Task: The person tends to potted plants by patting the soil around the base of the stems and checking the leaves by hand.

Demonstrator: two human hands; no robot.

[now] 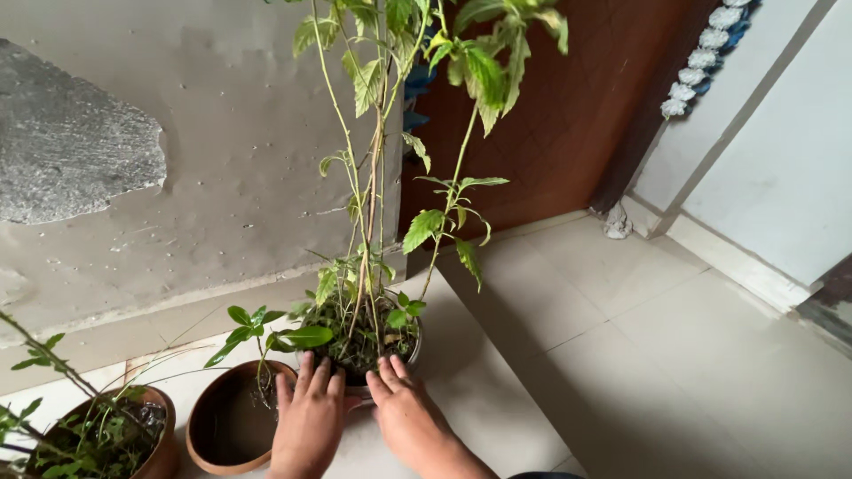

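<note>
Low in the middle of the frame, both hands rest on the near rim of a small pot [410, 353] with a tall plant [373, 204] in it. The left hand [309, 417] lies flat with its fingers spread, tips on the soil edge. The right hand [404, 404] cups the rim from the other side, fingers a little curled. Neither hand pinches anything.

To do this well, I think both hands should hug the pot low and even, one on each side, because the thin stems reach far up to the top of the frame and could tip or bend. Slow moves keep the soil in.

A brown clay pot [232, 419] with a little sprout sits just beside the left hand, so watch that elbow. Another plant pot [160, 448] stands in the lower left corner, on the pale tile floor [639, 355].
</note>
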